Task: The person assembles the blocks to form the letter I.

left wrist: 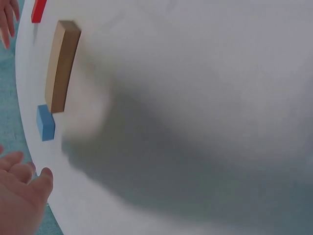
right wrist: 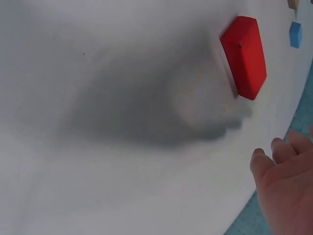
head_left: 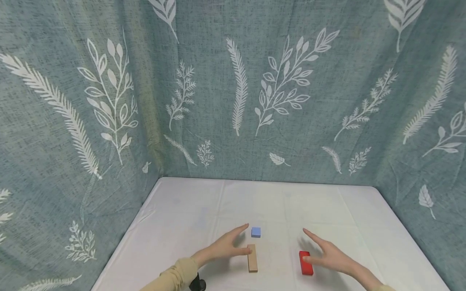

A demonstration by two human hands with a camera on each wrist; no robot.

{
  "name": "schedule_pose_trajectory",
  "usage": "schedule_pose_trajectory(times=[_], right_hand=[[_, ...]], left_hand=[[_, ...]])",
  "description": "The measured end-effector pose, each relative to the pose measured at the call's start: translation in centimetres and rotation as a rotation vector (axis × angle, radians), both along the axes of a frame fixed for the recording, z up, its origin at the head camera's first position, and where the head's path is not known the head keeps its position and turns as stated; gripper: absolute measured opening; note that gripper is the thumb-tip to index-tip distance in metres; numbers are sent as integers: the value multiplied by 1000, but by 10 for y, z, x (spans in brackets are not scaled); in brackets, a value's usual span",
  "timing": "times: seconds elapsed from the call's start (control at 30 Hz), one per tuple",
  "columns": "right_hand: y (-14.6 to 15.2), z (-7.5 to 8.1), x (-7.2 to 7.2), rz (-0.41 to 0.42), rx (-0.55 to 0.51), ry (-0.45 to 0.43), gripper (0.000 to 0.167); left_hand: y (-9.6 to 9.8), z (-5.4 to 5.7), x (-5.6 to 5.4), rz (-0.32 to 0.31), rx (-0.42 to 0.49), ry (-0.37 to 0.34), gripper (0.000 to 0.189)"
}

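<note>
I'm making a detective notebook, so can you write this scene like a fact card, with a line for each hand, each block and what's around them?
Left hand: open, holding nothing, near the wooden block
Right hand: open, holding nothing, near the red block
Wooden block: long, lying on the table
Red block: lying on the table, right of the wooden one in the head view
Blue block: smallest, just beyond the wooden one
Table: covered in white
Backdrop: blue-green cloth with white leaves
</note>
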State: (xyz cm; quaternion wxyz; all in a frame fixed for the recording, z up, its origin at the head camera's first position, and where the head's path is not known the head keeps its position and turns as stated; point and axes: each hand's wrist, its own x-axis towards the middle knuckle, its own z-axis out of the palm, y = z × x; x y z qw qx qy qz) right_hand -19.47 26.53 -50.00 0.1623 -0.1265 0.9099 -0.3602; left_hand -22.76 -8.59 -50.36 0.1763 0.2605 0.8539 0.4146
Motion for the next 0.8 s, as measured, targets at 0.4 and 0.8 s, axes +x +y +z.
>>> schedule_pose_trajectory(times=[0.4, 0.8], right_hand=[[1, -14, 5, 11, 32, -22, 83], [3, -28, 10, 8, -25, -57, 81]], left_hand=[[4, -11, 12, 24, -4, 4, 82], [8, -26, 23, 39, 52, -15, 79]])
